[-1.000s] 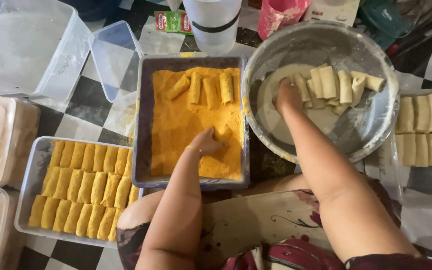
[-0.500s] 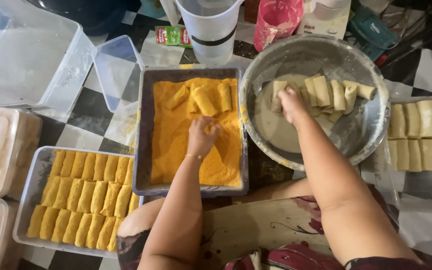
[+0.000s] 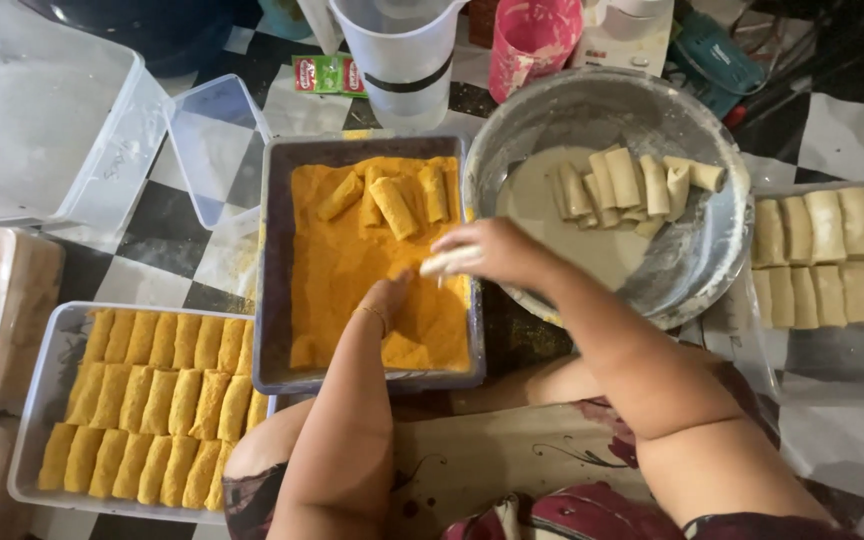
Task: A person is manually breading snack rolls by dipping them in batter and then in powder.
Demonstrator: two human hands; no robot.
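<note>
My right hand [image 3: 487, 252] holds a pale, batter-wet roll [image 3: 449, 262] over the right side of the grey crumb tray [image 3: 270, 300], which is filled with orange breadcrumbs. My left hand [image 3: 384, 300] rests in the crumbs in the middle of that tray, fingers together, with nothing visibly gripped. Several crumb-coated rolls [image 3: 392, 205] lie at the tray's far end. To the right a metal bowl [image 3: 692, 270] holds whitish batter and several uncoated rolls [image 3: 622, 185].
A clear container [image 3: 32, 400] at the lower left holds rows of coated rolls. Plain rolls [image 3: 832, 255] lie in rows on a tray at the right. Empty clear tubs [image 3: 42, 120], a white jug [image 3: 402, 60] and a pink cup [image 3: 532, 40] stand at the back on the chequered floor.
My right hand left the batter bowl and came left over the crumb tray with a wet roll. My left hand slid a little nearer within the crumbs.
</note>
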